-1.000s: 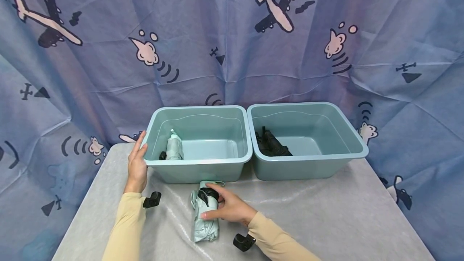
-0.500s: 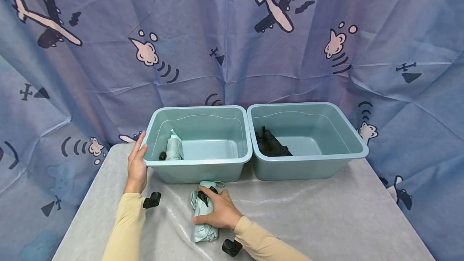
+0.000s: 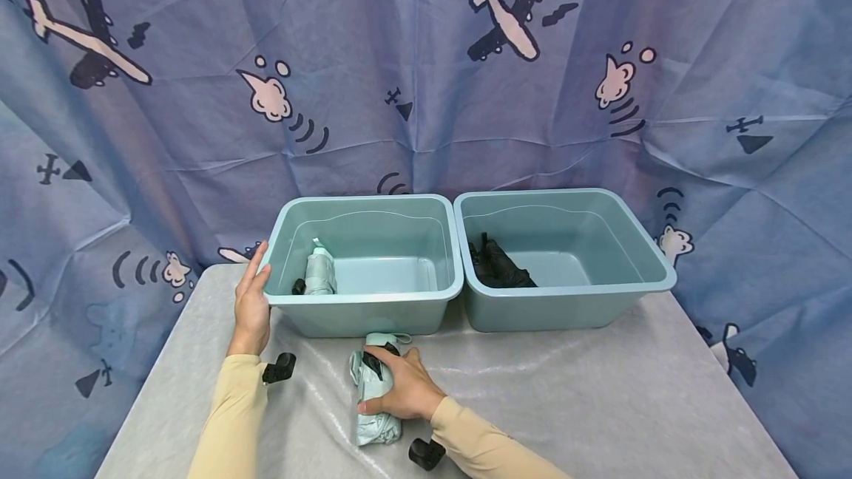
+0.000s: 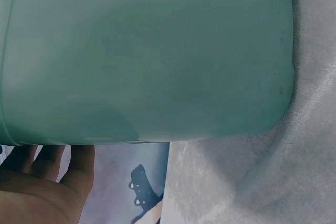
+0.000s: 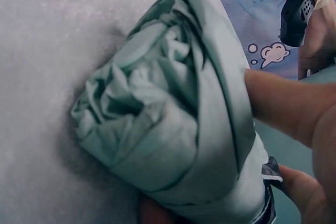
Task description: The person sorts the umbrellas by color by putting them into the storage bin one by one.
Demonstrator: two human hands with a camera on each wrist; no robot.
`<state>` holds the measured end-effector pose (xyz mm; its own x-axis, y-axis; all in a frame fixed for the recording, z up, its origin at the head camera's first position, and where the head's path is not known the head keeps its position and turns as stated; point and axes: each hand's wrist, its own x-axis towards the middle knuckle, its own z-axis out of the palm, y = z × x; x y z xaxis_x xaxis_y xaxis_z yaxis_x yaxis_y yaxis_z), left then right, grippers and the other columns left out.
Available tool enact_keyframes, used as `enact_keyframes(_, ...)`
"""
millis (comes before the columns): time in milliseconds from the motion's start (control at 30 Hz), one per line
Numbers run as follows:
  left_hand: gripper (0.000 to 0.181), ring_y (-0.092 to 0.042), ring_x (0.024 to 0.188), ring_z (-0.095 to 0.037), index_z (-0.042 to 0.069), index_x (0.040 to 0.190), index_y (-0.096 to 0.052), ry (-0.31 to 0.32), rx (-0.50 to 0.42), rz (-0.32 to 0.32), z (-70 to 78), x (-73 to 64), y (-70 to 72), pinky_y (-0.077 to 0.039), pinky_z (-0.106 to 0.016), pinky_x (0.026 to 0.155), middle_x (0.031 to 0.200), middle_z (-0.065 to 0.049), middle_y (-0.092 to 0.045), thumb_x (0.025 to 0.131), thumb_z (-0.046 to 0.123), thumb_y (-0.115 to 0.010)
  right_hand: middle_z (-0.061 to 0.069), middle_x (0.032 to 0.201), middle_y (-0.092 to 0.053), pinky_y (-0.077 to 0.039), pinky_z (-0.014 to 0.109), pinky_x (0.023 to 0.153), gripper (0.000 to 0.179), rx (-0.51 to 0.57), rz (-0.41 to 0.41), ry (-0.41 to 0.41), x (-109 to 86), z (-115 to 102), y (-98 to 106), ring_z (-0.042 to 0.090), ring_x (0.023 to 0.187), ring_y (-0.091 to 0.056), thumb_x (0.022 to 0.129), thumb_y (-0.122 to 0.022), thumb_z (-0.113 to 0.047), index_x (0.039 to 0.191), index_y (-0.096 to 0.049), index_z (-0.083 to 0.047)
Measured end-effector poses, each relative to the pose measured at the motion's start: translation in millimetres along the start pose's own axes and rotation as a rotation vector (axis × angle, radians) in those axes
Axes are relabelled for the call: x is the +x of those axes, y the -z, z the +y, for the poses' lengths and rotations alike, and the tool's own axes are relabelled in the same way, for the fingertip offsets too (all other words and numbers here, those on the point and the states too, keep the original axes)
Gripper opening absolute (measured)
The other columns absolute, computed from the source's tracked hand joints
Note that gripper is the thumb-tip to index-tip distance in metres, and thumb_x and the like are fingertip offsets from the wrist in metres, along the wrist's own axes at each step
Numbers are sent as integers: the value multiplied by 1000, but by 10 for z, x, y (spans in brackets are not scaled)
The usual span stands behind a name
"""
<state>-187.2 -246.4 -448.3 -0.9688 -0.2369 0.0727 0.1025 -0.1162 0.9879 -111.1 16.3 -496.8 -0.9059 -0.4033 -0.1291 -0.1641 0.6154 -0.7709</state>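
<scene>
A mint-green folded umbrella [image 3: 379, 427] lies on the grey-covered table in front of the left bin, its wrist loop toward the bin. My right hand [image 3: 402, 386] grips it across the middle from the right, covering part of a black patch on it. In the right wrist view, the gathered fabric end of the umbrella [image 5: 152, 108] faces the camera, with thumb and fingers around its body. My left hand [image 3: 251, 313] rests with straight fingers against the left side of the left bin [image 3: 366, 305]; the left wrist view shows the fingers [image 4: 79, 166] beside its wall.
Inside the left bin stands another mint-green umbrella [image 3: 321, 272] beside a small black item [image 3: 299, 286]. The right bin [image 3: 566, 307] touches the left one and holds black folded umbrella-like things [image 3: 502, 268]. A patterned curtain [image 3: 426, 80] hangs behind the table [image 3: 599, 405].
My right hand has moved left over the umbrella, and its thumb now reaches the umbrella's left side. The left hand and both bins have stayed in place.
</scene>
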Motion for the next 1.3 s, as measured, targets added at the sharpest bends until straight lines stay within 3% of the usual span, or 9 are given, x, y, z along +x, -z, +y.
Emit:
enact_keyframes(367, 51, -27, 150, -23, 17, 163, -27, -6, -12, -6, -4, -4, 6, -24, -41, 121, 166, -6, -25, 112, 16, -29, 21, 113, -53, -50, 46, 86, 86, -8, -8, 3, 12, -13, -27, 28, 101, -50, 65, -97, -28, 142, -59, -21)
enact_keyframes(600, 51, -27, 150, -22, 17, 163, -27, 1, -8, -1, -5, -2, 6, -24, -39, 121, 166, -6, -25, 111, 16, -29, 15, 130, -63, -46, 52, 98, 85, 37, -19, 27, 27, 20, -17, 39, 118, -54, 66, -96, -26, 142, -59, -19)
enact_keyframes(967, 51, -26, 150, -23, 16, 163, -26, -12, -4, -5, 10, 6, 4, -24, -41, 122, 167, -6, -24, 111, 16, -30, 10, 142, -56, -40, 44, 106, 84, 333, -21, 116, -90, -30, 202, 28, 125, -53, 74, -92, -20, 148, -53, -21)
enact_keyframes(1133, 51, -27, 150, -23, 15, 163, -26, -4, -12, -5, 10, 0, 3, -24, -41, 122, 166, -7, -25, 111, 15, -29, 9, 144, -52, -51, 33, 92, 82, 462, -67, 143, -221, -77, 342, 22, 114, -59, 78, -90, -13, 150, -51, -23)
enact_keyframes(1300, 51, -29, 149, -25, 14, 162, -27, -12, -44, -14, 5, -2, 6, -25, -41, 121, 165, -10, -27, 111, 14, -29, 10, 151, -45, -59, 32, 79, 81, 573, -134, 166, -343, -164, 477, 22, 102, -66, 81, -87, -10, 151, -49, -27)
